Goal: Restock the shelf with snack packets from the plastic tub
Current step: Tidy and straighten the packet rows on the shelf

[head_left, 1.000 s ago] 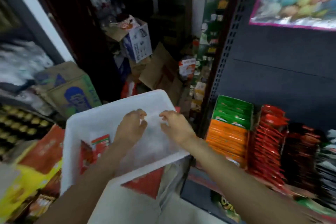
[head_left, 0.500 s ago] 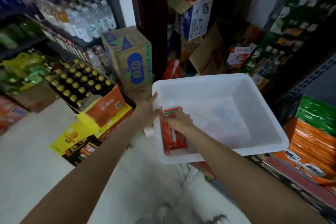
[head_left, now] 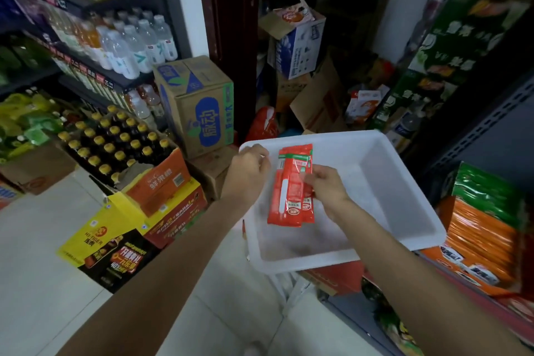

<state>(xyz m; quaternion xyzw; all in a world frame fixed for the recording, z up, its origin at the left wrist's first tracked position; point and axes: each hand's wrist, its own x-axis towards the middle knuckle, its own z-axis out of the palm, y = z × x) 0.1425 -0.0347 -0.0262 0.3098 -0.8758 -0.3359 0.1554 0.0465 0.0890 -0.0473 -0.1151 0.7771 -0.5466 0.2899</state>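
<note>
A white plastic tub (head_left: 404, 182) sits at the centre of the view, tilted, in a shop aisle. The right hand (head_left: 328, 191) pinches a small stack of red snack packets (head_left: 290, 191) held upright over the tub's inside, while the left hand (head_left: 248, 172), at 9 o'clock from the packets, curls its fingers over the tub's left rim. At 3 o'clock, a shelf (head_left: 491, 136) carries rows of orange and green packets (head_left: 485, 220).

Glossy red foil-like snack packets (head_left: 291, 188), white matt plastic tub (head_left: 404, 182) — cardboard boxes (head_left: 199, 101), smooth pale floor (head_left: 37, 254)
</note>
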